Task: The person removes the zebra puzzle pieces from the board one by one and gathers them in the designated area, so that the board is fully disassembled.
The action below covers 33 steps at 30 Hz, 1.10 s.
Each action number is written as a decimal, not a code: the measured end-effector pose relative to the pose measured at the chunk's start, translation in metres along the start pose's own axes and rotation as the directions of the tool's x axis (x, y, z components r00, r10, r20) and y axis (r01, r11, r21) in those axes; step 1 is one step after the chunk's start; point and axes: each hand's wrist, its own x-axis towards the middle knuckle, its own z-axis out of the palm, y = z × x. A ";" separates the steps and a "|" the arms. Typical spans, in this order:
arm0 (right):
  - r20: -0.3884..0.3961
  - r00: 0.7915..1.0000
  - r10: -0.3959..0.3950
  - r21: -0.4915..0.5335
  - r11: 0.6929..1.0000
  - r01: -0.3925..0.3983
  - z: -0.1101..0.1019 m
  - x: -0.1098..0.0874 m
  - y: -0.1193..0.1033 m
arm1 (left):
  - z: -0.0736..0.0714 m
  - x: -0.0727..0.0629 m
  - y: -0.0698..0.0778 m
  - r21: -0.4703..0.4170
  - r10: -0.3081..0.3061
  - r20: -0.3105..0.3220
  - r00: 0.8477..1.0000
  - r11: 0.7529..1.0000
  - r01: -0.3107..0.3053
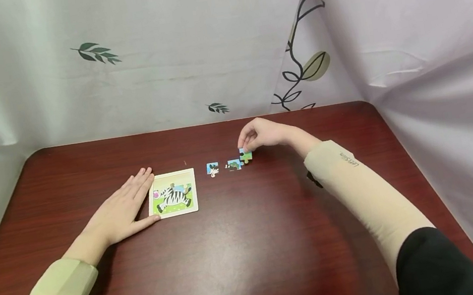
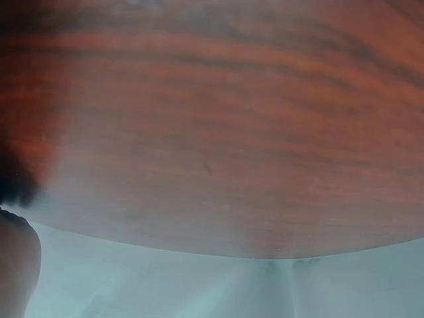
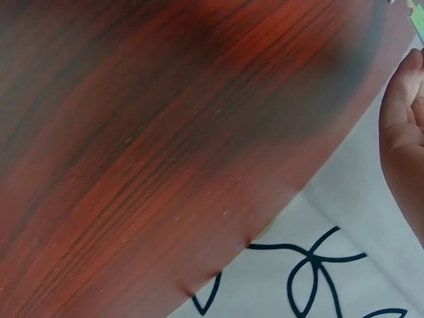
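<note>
A white cloth (image 1: 205,60) printed with leaves and vines hangs behind the dark red wood-grain table (image 1: 218,272). On the tabletop lie a zebra picture puzzle board (image 1: 194,190) and, to its right, a zebra-patterned puzzle piece (image 1: 211,168) and a green-and-blue puzzle piece (image 1: 234,165). The latter is just beside the held puzzle piece (image 1: 246,156), where the two seem to meet; whether they touch cannot be told. The right hand (image 1: 263,133) pinches the held piece between thumb and fingers at its upper edge, near the table's far side, covering part of it. This piece is blue above and green below, with a knob on its lower edge. The left hand (image 1: 124,212) lies flat, fingers extended and thumb spread, touching the board's left edge. The board has a pale rim around a striped zebra on green.
</note>
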 end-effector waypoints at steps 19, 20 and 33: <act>-0.014 0.999 0.049 -0.010 0.999 -0.049 -0.002 -0.014 0.026 | 0.001 0.000 0.000 -0.001 -0.004 0.017 1.000 1.000 0.004; -0.015 0.999 0.049 -0.019 0.999 -0.050 -0.002 -0.014 0.026 | 0.001 0.000 0.000 -0.001 -0.005 0.017 1.000 1.000 0.005; -0.046 0.999 0.007 -0.125 0.992 -0.013 0.003 -0.012 0.034 | 0.000 0.000 0.001 0.005 -0.008 0.019 1.000 1.000 0.008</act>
